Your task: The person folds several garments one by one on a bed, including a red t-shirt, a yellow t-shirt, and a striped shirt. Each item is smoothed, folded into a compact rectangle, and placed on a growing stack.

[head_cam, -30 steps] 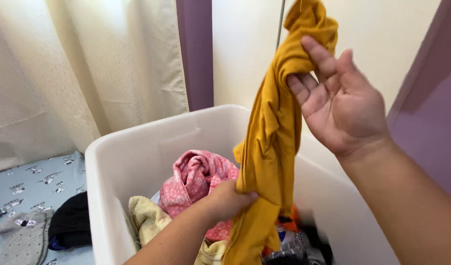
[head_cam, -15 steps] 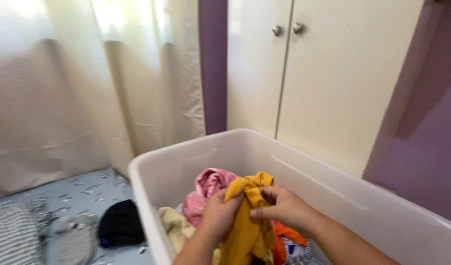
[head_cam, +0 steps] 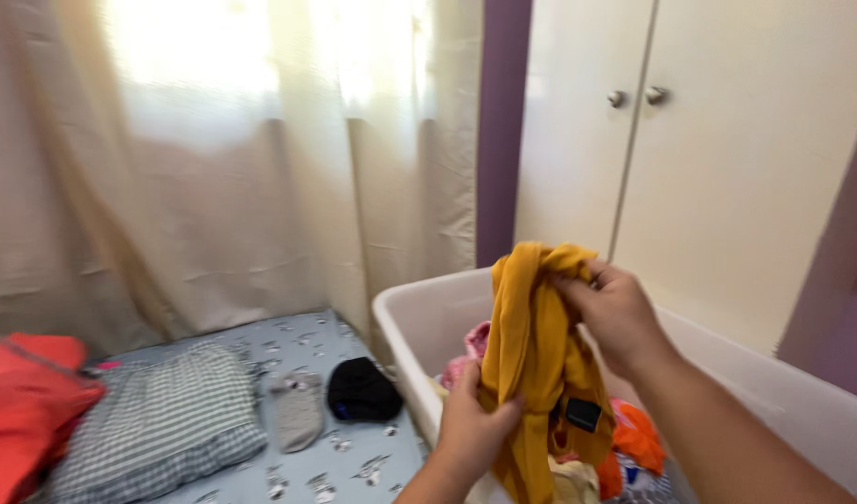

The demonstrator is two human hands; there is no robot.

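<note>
Here the right hand (head_cam: pixel 615 313) pinches the top of the mustard garment (head_cam: pixel 538 355) with fingers closed while the left hand (head_cam: pixel 472 427) clasps its lower folds, holding it bunched above the white bin (head_cam: pixel 419 317), seemingly for sorting.

Bedroom in a home — shown by a bed sheet (head_cam: pixel 354 467) with a small printed pattern, a checked grey pillow (head_cam: pixel 158 425) and a red cushion (head_cam: pixel 22 411) lying on it. Cream curtains (head_cam: pixel 242 168) over a bright window, purple walls (head_cam: pixel 503 131), a cream two-door wardrobe (head_cam: pixel 727 168) with round knobs — plus a white plastic tub (head_cam: pixel 419 322) of mixed clothes.
</note>
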